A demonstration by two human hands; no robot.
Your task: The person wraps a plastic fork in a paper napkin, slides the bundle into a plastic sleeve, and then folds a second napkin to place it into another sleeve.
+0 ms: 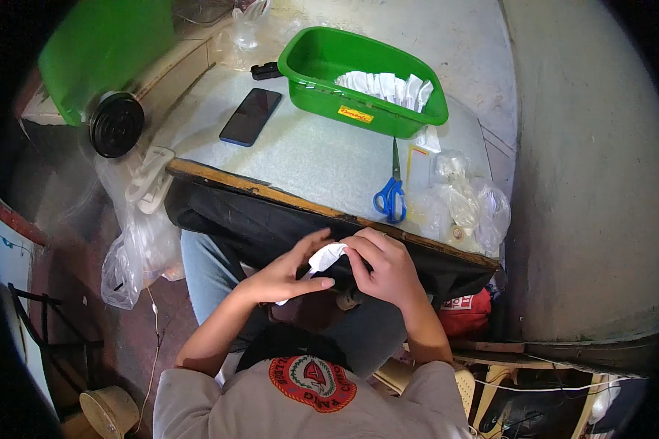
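Observation:
A small white tissue-wrapped piece with a thin stem (325, 257) is between my hands, just before the table's near edge. My right hand (382, 266) pinches its upper end between thumb and fingers. My left hand (285, 272) is curled around the lower part, its thumb lying across the stem; a white tip shows below that hand. What is inside the wrapping is hidden. Beyond my hands, a green basin (315, 102) holds several similar white wrapped pieces (388, 86). Blue-handled scissors (392, 196) lie nearest to my right hand, blades pointing away.
On the table (307, 168) lie a dark phone (250, 117) and, at right, clear plastic bags (461, 201). A black round object (117, 124) stands at the left, above a hanging plastic bag (135, 256). A wall (586, 168) bounds the right side.

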